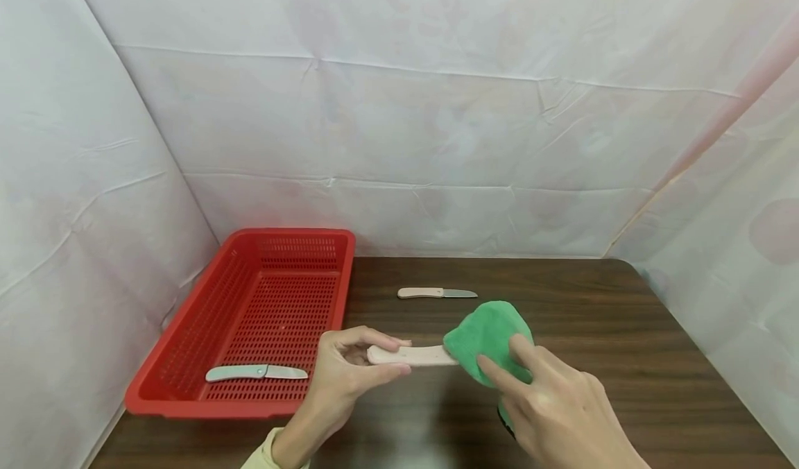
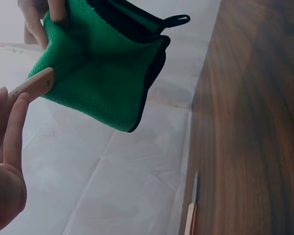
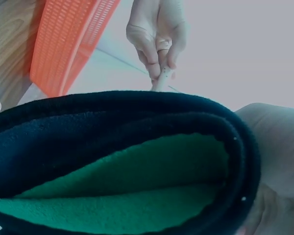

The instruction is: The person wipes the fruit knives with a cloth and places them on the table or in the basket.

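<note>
In the head view my left hand [image 1: 346, 368] pinches the pale pink handle of a folding knife [image 1: 427, 356] between thumb and fingers, above the table. A green cloth [image 1: 490, 340] with dark edging covers the knife's other end, so its blade is hidden. My right hand [image 1: 552, 399] grips that cloth from the right, fingers pressing it around the covered part. In the left wrist view the folded cloth [image 2: 98, 63] hangs with a dark loop at its corner, and the handle [image 2: 39, 84] runs into it. The cloth [image 3: 137, 166] fills much of the right wrist view.
A red plastic basket [image 1: 346, 282] stands on the left of the dark wooden table [image 1: 593, 330]. Inside it lies an opened knife with a pale green handle [image 1: 237, 372]. Behind my hands another opened knife with a pink handle [image 1: 421, 293] lies on the table. Pale sheeting [image 1: 399, 129] surrounds the table.
</note>
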A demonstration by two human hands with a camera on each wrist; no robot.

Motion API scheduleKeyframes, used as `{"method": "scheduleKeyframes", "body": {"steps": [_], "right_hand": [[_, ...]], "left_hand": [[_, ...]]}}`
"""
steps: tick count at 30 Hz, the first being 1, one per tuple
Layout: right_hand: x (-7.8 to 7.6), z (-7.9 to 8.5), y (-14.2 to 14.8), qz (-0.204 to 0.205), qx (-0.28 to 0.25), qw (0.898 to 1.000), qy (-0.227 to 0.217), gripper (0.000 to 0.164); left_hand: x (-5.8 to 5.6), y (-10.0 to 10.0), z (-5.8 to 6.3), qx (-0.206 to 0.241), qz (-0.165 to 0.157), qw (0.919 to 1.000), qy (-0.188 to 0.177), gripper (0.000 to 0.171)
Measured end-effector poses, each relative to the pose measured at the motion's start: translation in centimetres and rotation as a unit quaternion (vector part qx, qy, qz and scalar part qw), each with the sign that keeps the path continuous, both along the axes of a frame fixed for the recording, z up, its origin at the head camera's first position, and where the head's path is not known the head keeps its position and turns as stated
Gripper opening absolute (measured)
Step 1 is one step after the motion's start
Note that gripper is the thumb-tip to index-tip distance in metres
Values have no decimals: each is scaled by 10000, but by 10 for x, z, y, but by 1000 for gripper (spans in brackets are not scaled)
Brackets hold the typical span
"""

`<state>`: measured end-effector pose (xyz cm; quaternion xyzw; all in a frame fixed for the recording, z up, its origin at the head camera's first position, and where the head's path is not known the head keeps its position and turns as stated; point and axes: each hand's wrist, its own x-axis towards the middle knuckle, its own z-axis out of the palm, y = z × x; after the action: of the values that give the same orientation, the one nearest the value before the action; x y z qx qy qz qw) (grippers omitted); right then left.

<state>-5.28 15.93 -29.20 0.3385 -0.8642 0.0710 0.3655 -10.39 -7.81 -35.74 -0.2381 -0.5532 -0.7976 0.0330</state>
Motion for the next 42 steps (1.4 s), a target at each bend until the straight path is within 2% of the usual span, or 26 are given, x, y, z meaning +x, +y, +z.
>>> {"method": "scheduleKeyframes", "body": {"steps": [12, 19, 27, 34, 42], "right_hand": [[-1, -10, 10, -138, 78, 9999, -43, 47], [-1, -11, 20, -278, 69, 9995, 99, 46], [-1, -13, 24, -378, 58, 9993, -27, 48], [-1, -11, 27, -314, -296, 9990, -110, 47], [-2, -2, 31, -426, -355, 9984, -112, 47]], "left_hand": [[2, -9, -6, 237, -119, 9996, -33, 25], [3, -21, -7, 272, -151, 9995, 20, 27], [3, -26, -8, 214, -175, 9996, 18, 28], [3, -27, -8, 182, -203, 9995, 157, 27], [3, -28, -8, 86, -187, 9996, 196, 24]]}}
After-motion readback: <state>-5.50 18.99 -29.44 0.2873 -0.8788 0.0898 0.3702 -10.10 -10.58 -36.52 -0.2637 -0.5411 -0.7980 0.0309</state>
